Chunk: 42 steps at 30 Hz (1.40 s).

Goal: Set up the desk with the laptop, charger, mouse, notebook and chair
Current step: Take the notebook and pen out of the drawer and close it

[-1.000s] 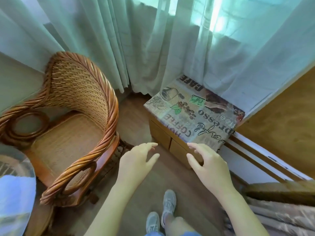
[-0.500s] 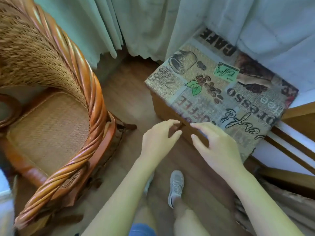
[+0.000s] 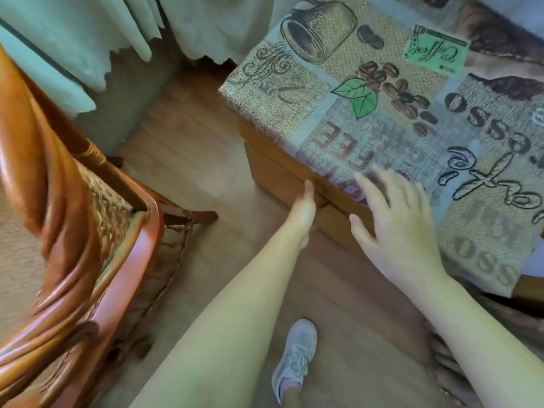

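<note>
A rattan armchair with twisted orange-brown arms fills the left side. To the right of it stands a low wooden chest topped by a coffee-print cushion. My left hand is seen edge-on at the chest's front, its thumb touching the wood just under the cushion edge; its fingers are mostly hidden. Over the cushion's front edge my right hand hovers with spread fingers, blurred, holding nothing. No laptop, charger, mouse or notebook is in view.
Pale curtains hang down to the floor behind the chair and chest. A strip of wood floor runs between the two. My grey shoe is at the bottom centre, and a woven thing sits at the bottom right.
The view has dropped and closed in on the chest. Both hands moved forward: the left turned edge-on against the wooden front, and the right came over the cushion edge.
</note>
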{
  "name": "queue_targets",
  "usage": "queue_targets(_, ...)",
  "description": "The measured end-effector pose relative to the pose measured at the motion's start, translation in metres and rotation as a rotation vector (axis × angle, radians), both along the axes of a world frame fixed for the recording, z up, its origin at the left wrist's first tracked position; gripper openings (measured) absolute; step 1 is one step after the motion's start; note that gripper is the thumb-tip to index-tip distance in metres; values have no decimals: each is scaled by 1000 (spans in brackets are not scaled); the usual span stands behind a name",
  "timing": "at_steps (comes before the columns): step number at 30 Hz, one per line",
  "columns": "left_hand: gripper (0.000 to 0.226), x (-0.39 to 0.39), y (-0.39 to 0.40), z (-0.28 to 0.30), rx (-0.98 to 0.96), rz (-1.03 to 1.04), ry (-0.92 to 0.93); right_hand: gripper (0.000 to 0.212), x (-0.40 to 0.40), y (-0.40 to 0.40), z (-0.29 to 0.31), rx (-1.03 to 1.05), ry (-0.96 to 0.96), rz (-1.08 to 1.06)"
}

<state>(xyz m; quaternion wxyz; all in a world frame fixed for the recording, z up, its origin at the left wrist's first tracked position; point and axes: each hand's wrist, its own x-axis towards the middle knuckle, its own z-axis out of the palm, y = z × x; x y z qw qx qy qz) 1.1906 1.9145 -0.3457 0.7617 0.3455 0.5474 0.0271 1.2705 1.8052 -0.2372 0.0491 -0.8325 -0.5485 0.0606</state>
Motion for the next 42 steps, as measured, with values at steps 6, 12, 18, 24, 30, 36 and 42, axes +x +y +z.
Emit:
queue_targets(6, 100, 39, -24, -21, -137, 318, -127, 72, 9, -1, -27, -134, -109, -51)
queue_targets(12, 112, 38, -19, -17, -187, 388, -82, 67, 8, -1, -28, -119, -98, -64)
queue_targets(18, 130, 23, -29, -38, -238, 496, -26, 64, 5, -1, -30, -90, -81, -96)
queue_targets(24, 48, -20, 1, 20, 1098, 330, 569, 64, 3, -2, -31, -98, -52, -107)
queue_targets(30, 38, -56, 24, 14, 1981, -611, 505, 65, -5, 0, -27, -100, -43, -152)
queue_targets(36, 54, -62, 24, 25, 1993, -848, 554, 69, -23, -13, -27, -115, -51, -202)
queue_targets(42, 42, -77, 15, 37, 1978, -837, 530, 67, -30, -23, -30, -113, -71, -216)
